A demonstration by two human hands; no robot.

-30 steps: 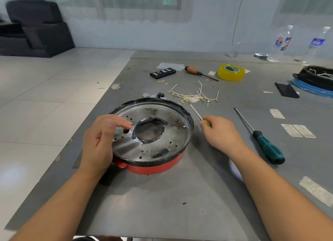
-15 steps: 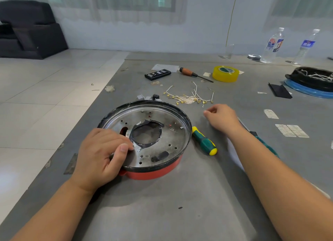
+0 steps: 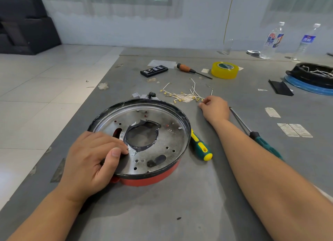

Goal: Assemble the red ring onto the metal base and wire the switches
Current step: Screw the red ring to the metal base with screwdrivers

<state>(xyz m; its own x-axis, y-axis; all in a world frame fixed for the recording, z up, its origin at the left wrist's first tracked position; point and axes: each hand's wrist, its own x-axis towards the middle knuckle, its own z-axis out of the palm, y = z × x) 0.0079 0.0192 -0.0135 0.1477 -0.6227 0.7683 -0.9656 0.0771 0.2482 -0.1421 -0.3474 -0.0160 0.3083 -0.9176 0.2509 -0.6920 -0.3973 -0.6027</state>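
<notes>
You worked at a grey table [image 3: 198,201] set on a pale tiled floor [image 3: 45,82], with a dark sofa [image 3: 23,24] against the far curtained wall. At the table's far side lay a black bit case [image 3: 154,71], an orange-handled screwdriver [image 3: 191,70], a roll of yellow tape [image 3: 224,69] and two water bottles [image 3: 272,40]; a black pan on a blue ring [image 3: 313,78] sat at the right edge. A loose scatter of white wires [image 3: 183,94] with brass terminals lay beyond the metal base [image 3: 162,132], and small switch parts [image 3: 146,95] rested just behind its far rim. The metal base sat in the red ring [image 3: 153,179], near the table's left edge. A green-and-yellow screwdriver [image 3: 200,147] lay just beside the base on its right; a teal-handled screwdriver [image 3: 259,138] lay farther right, partly hidden by your right forearm. Your left hand [image 3: 91,161] gripped the near-left rim of the base, fingers inside and curled over it. Your right hand [image 3: 215,108] reached to the wires, fingers curled at their nearest ends; whether it pinched one you cannot tell.
</notes>
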